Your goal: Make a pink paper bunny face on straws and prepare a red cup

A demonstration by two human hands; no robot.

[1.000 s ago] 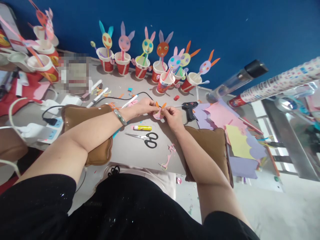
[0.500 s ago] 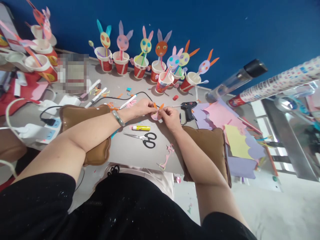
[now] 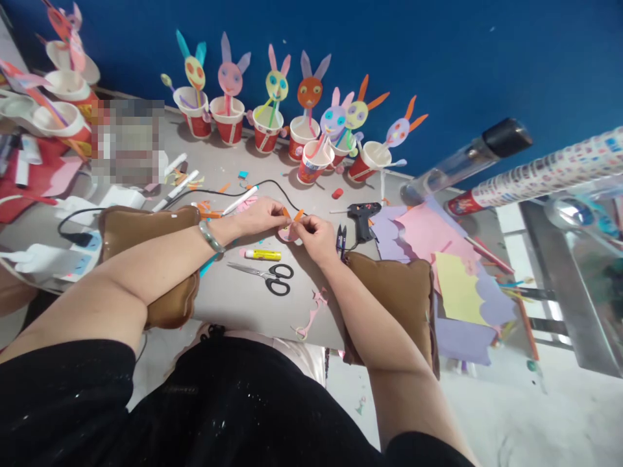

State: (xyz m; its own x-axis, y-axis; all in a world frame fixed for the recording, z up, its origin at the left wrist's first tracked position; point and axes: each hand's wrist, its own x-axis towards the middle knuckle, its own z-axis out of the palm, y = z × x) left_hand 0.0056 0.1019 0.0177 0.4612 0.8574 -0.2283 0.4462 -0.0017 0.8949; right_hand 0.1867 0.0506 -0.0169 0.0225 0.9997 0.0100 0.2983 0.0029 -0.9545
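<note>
Between my hands is a small pink paper rabbit face [image 3: 287,232] with two orange paper ears standing up from its top edge. My left hand [image 3: 263,216] pinches it at the left ear. On the other side, my right hand [image 3: 314,237] is closed on its right edge, thumb and forefinger together near the right ear. Scissors [image 3: 265,275] with black handles lie on the table below the hands, blades pointing left. A yellow glue stick [image 3: 263,255] rests just above them. Pink paper scraps [image 3: 314,311] are nearer the table's front edge.
Several red paper cups [image 3: 267,136] with paper rabbits line the blue wall. A black glue gun [image 3: 364,219] and small snips [image 3: 341,239] lie right of my hands. Brown cushions [image 3: 394,292] sit under both forearms. Coloured paper sheets [image 3: 457,285] spread at the right; a power strip [image 3: 82,256] stands left.
The view has shifted a little, so most of the table things appear further left. Both hands still hold the paper rabbit face. The snips beside my right hand now show more fully.
</note>
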